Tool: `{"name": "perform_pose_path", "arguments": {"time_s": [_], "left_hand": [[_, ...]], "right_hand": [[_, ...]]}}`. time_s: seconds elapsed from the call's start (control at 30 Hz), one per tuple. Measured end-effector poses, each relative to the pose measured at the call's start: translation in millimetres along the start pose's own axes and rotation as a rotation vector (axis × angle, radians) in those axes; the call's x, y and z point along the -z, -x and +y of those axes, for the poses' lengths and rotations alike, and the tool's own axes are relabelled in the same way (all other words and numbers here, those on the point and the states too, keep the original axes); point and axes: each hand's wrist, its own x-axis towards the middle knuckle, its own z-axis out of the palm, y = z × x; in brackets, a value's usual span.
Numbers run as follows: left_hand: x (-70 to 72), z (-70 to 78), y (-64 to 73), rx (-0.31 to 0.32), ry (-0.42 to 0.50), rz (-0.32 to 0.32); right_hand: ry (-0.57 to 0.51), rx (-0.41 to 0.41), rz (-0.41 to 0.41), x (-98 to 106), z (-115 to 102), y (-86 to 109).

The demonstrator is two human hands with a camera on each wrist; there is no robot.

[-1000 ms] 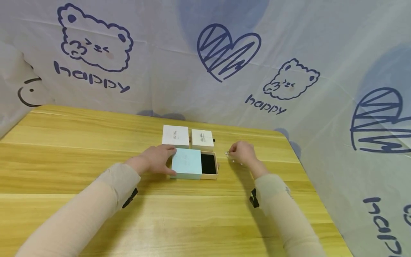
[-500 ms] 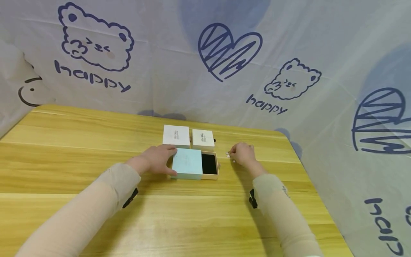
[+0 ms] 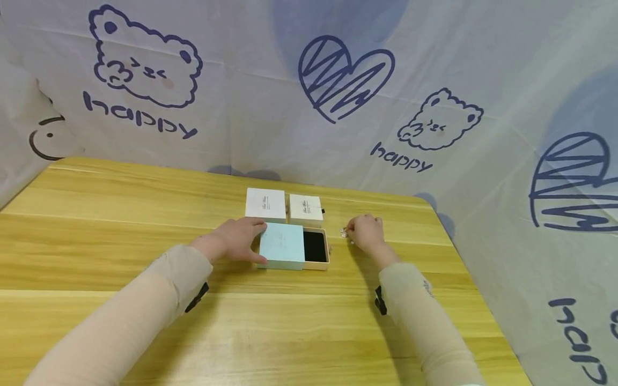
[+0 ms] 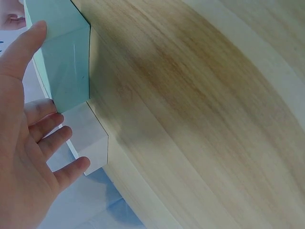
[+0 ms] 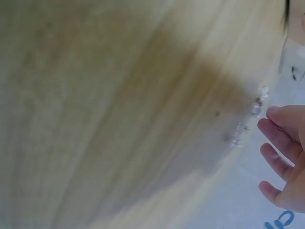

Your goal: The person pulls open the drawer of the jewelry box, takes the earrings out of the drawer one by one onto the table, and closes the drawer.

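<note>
In the head view my left hand [image 3: 235,240] grips a light blue drawer box [image 3: 281,245], thumb on the near side and fingers at the far side. The left wrist view shows the thumb lying on the box [image 4: 66,52]. The drawer [image 3: 315,247], with a black lining, sticks out on the right. My right hand [image 3: 367,232] bends down over the table right of the drawer. Its thumb and index fingertips are together beside small, clear, sparkling jewellery pieces [image 5: 257,108]; I cannot tell whether they pinch one. Another sparkling piece [image 5: 238,135] lies on the wood nearby.
Behind the blue box stand a white box [image 3: 265,203] and a smaller cream box [image 3: 305,208] with a black tab, both with printed lids. The wooden table [image 3: 270,327] ends at a printed cloth backdrop [image 3: 251,96].
The right fingertips have shifted slightly to the right at the sparkling pieces, and a small piece to the right is now hidden by the hand. The left hand and the blue box stay put.
</note>
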Motion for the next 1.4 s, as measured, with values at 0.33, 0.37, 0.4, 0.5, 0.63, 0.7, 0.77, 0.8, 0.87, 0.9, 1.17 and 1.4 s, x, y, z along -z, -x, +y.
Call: {"name": "perform_pose_path", "arguments": {"time_s": [0.33, 0.37, 0.4, 0.5, 0.63, 0.7, 0.77, 0.8, 0.87, 0.9, 1.17, 1.4], "left_hand": [[-0.3, 0.1, 0.2, -0.001, 0.005, 0.005], [-0.4, 0.0, -0.1, -0.002, 0.001, 0.005], [-0.7, -0.1, -0.4, -0.002, 0.000, 0.005], [-1.6, -0.2, -1.4, 0.000, -0.001, 0.006], [-2.2, -0.3, -2.0, 0.002, 0.006, 0.004], [-2.1, 0.0, -1.8, 0.002, 0.009, 0.003], [-1.8, 0.3, -1.5, 0.001, 0.010, 0.002], [-1.6, 0.3, -1.3, 0.002, 0.009, 0.001], [-1.2, 0.4, -0.9, 0.002, 0.008, 0.002], [-1.0, 0.4, -0.7, 0.001, 0.006, 0.003], [0.1, 0.3, 0.2, -0.004, -0.002, 0.002], [0.6, 0.8, 1.1, -0.008, -0.002, 0.006]], "right_hand": [[-0.225, 0.160, -0.103, 18, -14, 11.5], [-0.253, 0.189, -0.152, 19, -15, 13.3], [-0.260, 0.219, -0.203, 20, -16, 15.2], [-0.253, 0.290, -0.337, 22, -19, 21.1], [-0.223, 0.331, -0.396, 22, -23, 25.2], [-0.223, 0.325, -0.397, 21, -24, 25.2], [-0.226, 0.318, -0.396, 20, -25, 24.7], [-0.223, 0.316, -0.394, 20, -25, 24.4], [-0.218, 0.309, -0.395, 20, -26, 23.4], [-0.218, 0.307, -0.397, 20, -27, 22.9], [-0.215, 0.321, -0.386, 22, -36, 20.4], [-0.231, 0.333, -0.390, 22, -46, 19.2]]}}
